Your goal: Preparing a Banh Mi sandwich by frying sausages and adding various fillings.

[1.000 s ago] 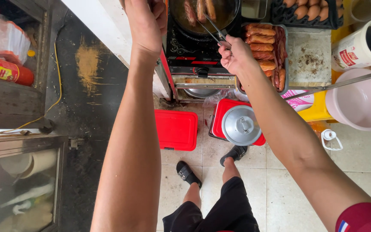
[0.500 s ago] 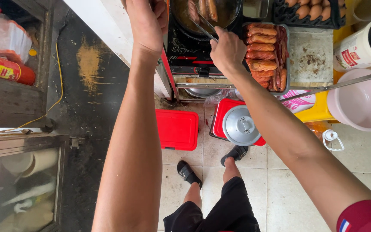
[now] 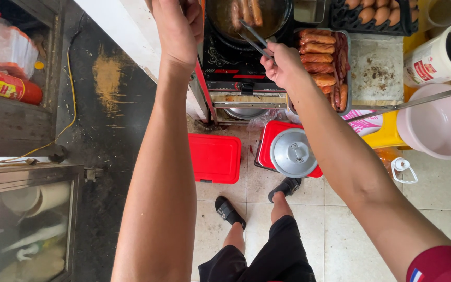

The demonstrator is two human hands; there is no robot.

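Observation:
My right hand (image 3: 283, 65) grips metal tongs (image 3: 253, 37) whose tips reach into a dark frying pan (image 3: 280, 18) on a black stove (image 3: 228, 62). Several sausages (image 3: 246, 10) lie in the pan's oil. A metal tray of browned sausages (image 3: 322, 57) sits just right of that hand. My left hand (image 3: 176, 26) is raised at the top edge, fingers closed beside the stove's left side; what it grips is cut off by the frame.
A red box (image 3: 214, 157) and a red container with a metal lid (image 3: 292, 152) stand on the tiled floor below the stove. A pink basin (image 3: 437, 125), white tubs (image 3: 442, 55), an egg tray (image 3: 374, 13) and a stained board (image 3: 378, 70) are at right. My legs and sandals are below.
My right hand has shifted left and up with the tongs, from the sausage tray towards the pan. The left hand has barely moved.

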